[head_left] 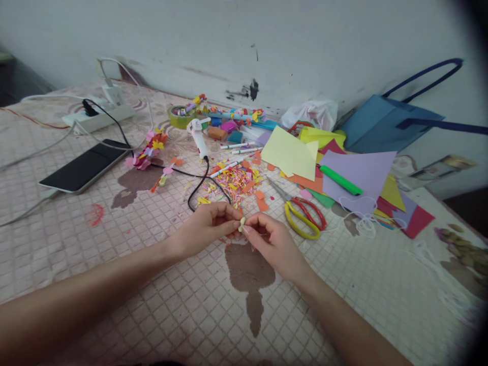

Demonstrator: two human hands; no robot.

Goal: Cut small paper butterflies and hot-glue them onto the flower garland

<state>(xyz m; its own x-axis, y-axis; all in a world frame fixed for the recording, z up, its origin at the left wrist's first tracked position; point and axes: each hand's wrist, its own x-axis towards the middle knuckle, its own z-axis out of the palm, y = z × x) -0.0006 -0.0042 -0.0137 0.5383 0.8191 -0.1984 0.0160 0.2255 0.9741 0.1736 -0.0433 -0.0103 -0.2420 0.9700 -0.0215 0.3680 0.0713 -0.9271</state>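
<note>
Between the fingertips of both hands is a small pale yellow paper piece [241,224], its exact shape hard to make out. My left hand [209,223] pinches it from the left. My right hand [271,240] grips it from the right, thumb and forefinger together. Just beyond the hands lies a heap of tiny coloured paper scraps [236,183]. Scissors [303,216] with yellow and red handles rest beside my right hand. A white glue gun [198,138] stands behind the scraps, its black cord looping close to my left hand.
Coloured paper sheets [354,175] are piled at the right, with a green cutter [340,180] on top. White string [366,223] tangles nearby. A tablet [86,165] and a power strip [99,117] lie left. Paper flowers [147,152] sit near them. A blue bag [392,124] stands by the wall.
</note>
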